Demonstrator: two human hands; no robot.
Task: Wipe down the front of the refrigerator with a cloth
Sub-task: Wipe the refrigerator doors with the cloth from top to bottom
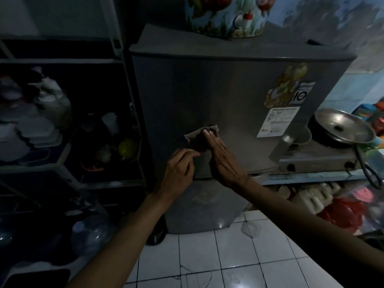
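Cloth (200, 138): lay flat against the fridge (207, 90) door, lower middle. Right hand (222, 156): fingers straight, pressing the cloth to the door, likely to rub it. Left hand (178, 167): fingers curled, pinching the cloth's lower corner, apparently to keep it spread. Stickers (286, 94): upper right of door, a likely snag. Stove (318, 161) with pan lid (342, 126): crowding the right edge. Rack (62, 121): just beside, left. Patterned tin (224, 15): on top.

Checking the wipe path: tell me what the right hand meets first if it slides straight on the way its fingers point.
The right hand points up the refrigerator door. Beyond the cloth under its fingers lies bare door up to the top edge; the stickers sit off to the right.
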